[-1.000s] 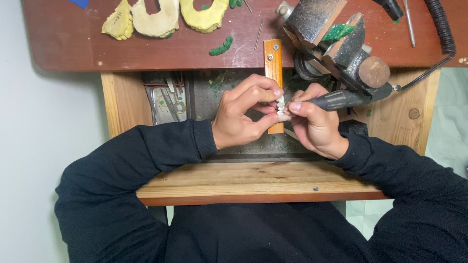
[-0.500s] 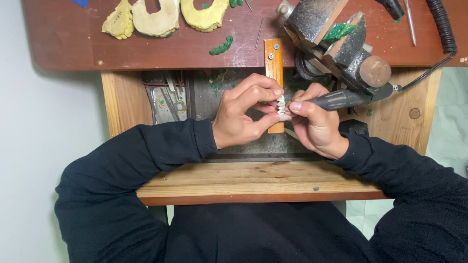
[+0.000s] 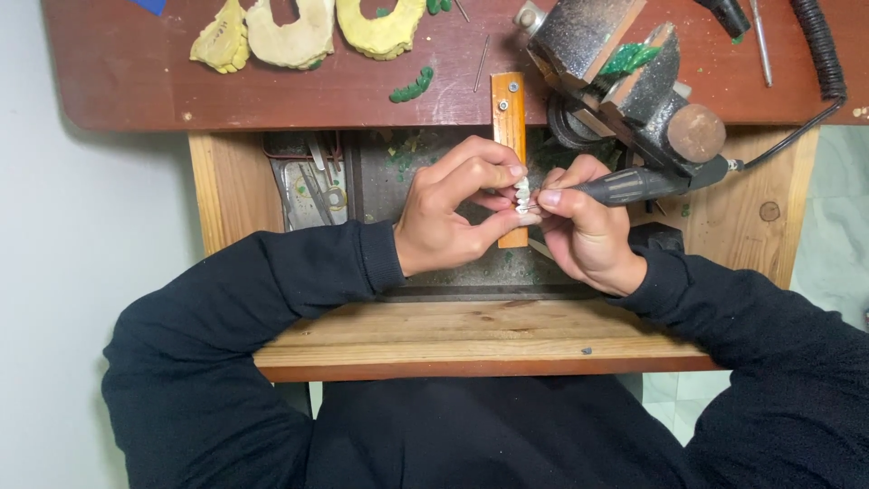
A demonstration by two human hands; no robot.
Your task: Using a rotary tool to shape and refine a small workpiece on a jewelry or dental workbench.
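My left hand [image 3: 457, 208] pinches a small white row of teeth [image 3: 522, 193] between thumb and fingertips, held against an orange wooden bench peg [image 3: 509, 113]. My right hand [image 3: 584, 231] grips a black rotary handpiece [image 3: 643, 184] like a pen, its tip touching the white piece. A coiled black cable [image 3: 819, 50] runs from the handpiece to the upper right. Both hands meet over the open drawer, and both forearms in black sleeves rest on the wooden drawer front [image 3: 471, 340].
Yellow and cream dental casts [image 3: 299, 27] lie on the dark red benchtop [image 3: 136, 81] at top left. A green wax strip [image 3: 412, 86] sits near them. A heavy metal vise [image 3: 625, 77] stands at top right. Metal tools [image 3: 312, 181] lie in the drawer's left side.
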